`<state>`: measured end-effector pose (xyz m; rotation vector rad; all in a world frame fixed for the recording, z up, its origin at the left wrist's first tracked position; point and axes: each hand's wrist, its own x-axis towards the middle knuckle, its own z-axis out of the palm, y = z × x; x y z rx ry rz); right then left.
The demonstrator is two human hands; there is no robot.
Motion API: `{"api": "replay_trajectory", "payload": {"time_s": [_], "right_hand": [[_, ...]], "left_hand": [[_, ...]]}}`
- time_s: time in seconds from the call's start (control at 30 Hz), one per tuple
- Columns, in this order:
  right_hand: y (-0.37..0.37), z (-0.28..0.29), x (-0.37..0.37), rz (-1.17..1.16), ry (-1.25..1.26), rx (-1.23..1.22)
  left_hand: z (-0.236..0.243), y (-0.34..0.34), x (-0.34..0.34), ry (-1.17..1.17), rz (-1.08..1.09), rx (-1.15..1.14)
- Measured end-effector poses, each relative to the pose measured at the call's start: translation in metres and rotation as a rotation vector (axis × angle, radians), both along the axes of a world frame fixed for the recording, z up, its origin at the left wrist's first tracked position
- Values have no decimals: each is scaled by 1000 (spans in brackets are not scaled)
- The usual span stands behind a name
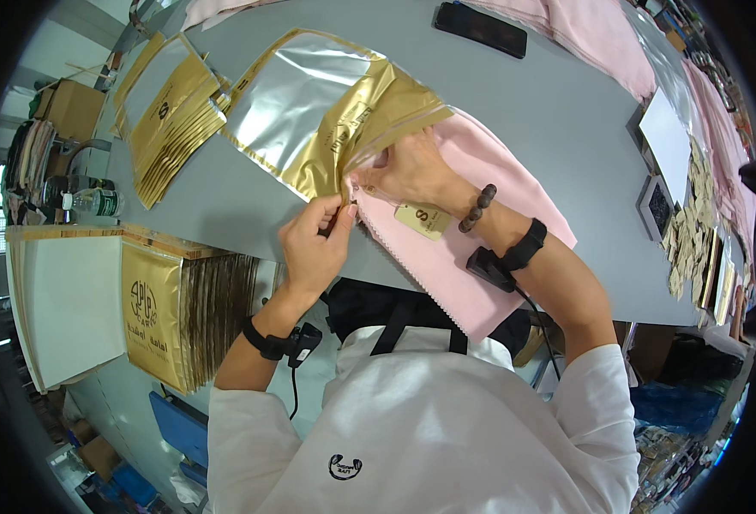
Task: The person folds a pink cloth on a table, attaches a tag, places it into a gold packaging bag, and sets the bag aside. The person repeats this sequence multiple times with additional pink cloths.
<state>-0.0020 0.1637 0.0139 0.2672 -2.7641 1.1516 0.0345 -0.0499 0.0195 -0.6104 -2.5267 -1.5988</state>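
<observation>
A gold and silver plastic bag [297, 94] lies on the table with its mouth toward me. My left hand [314, 244] is closed, pinching the near corner of that mouth between thumb and fingers. My right hand [421, 171] reaches partly under the bag's gold flap and grips the end of a folded pink cloth [498, 184]; some of its fingertips are hidden. The cloth's end lies at the bag's mouth, and the rest spreads toward me past the table edge. A gold paper tag [423, 220] rests on the cloth near my right wrist.
Fanned gold bags [168, 120] lie at the left. Below the table's left edge, a box [69, 300] holds more bags [155, 317]. A bottle [95, 202] lies left, a black phone [481, 30] at the back. Several small tags [691, 223] are piled right.
</observation>
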Motion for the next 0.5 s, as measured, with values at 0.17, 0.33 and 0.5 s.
{"api": "replay_trajectory", "payload": {"time_s": [0.17,0.33,0.5], "right_hand": [[-10,-44,-1,88,-82,-661],[-8,-51,16,264,287,-135],[-21,-42,42,494,109,-61]], "left_hand": [[32,8,-7,134,-286,-77],[47,40,-80,163,-352,-151],[40,76,-143,72,-456,-348]]}}
